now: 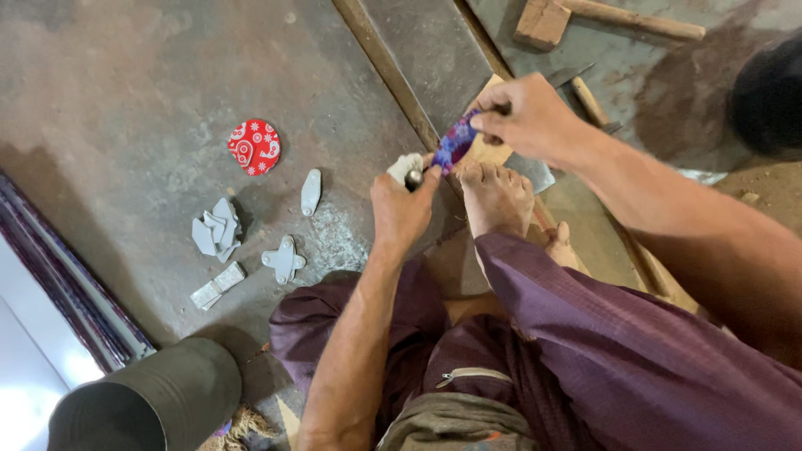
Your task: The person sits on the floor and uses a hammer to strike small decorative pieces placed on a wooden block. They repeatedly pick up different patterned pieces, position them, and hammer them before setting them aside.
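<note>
Purple trousers [635,351] crowd both hands [401,209] holding patterned piece [455,140].

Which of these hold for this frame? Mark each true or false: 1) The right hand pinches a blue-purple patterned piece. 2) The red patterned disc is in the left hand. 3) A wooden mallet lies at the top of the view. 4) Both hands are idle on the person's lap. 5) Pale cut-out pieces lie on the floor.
1) True: the right hand pinches the blue-purple patterned piece.
2) False: the red patterned disc lies alone on the floor; the left hand grips a small tool with a metal end.
3) True: the wooden mallet lies there.
4) False: both are raised over a bare foot.
5) True: the pale cut-out pieces lie near the disc.
</note>
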